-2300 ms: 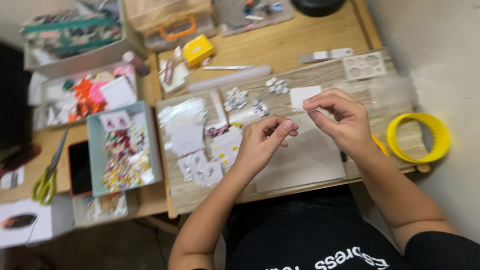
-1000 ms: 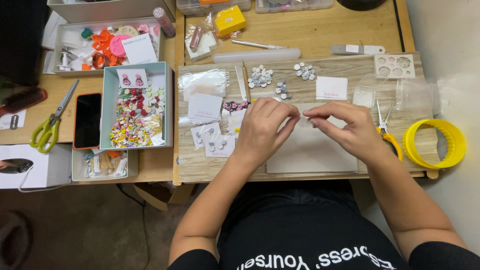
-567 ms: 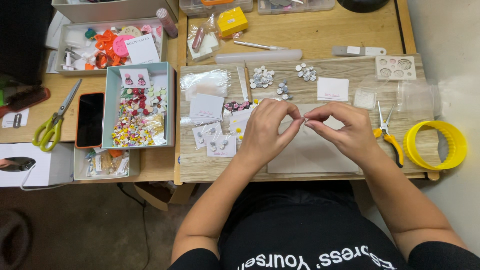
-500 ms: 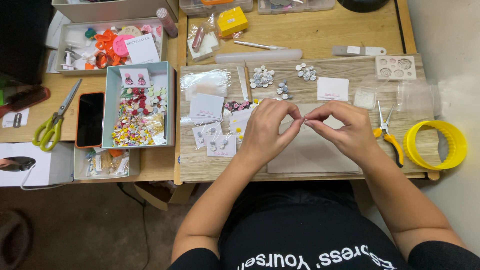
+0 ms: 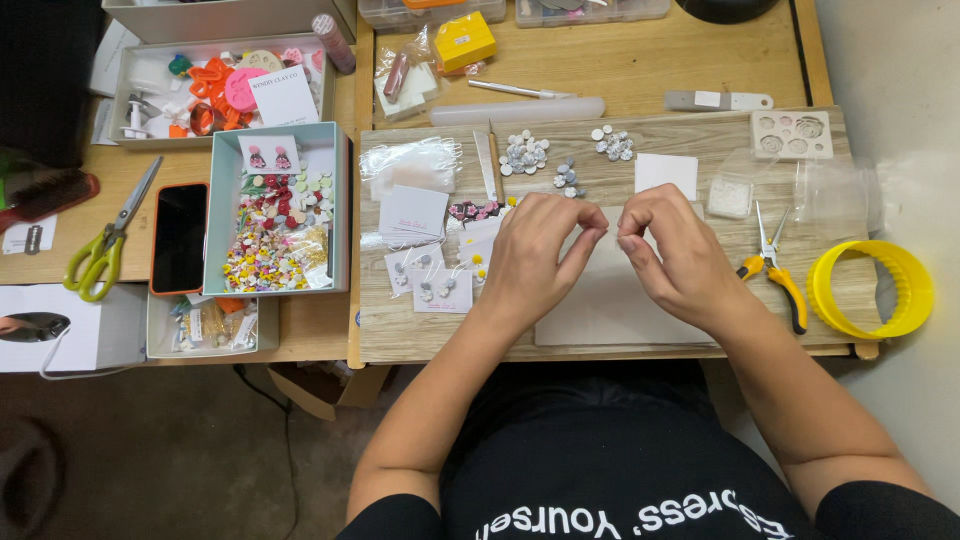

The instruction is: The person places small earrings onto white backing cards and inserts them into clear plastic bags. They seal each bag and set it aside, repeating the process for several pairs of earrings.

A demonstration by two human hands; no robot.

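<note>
Pinching at fingertip level, the left hand (image 5: 535,262) and the right hand (image 5: 678,258) meet above a pale work sheet (image 5: 610,305) at the near middle of the wooden board (image 5: 600,180). Both hands are curled closed, thumb against forefinger, the tips pointed at each other across a narrow gap. Whatever they grip is too small to make out; I cannot tell its shape or long axis. It lies between the two hands, equally near to each. Small white earring cards (image 5: 440,290) lie just left of the left hand. Yellow-handled pliers (image 5: 775,270) lie just right of the right hand, handles toward the near edge. Loose pale beads (image 5: 525,152) sit farther back.
</note>
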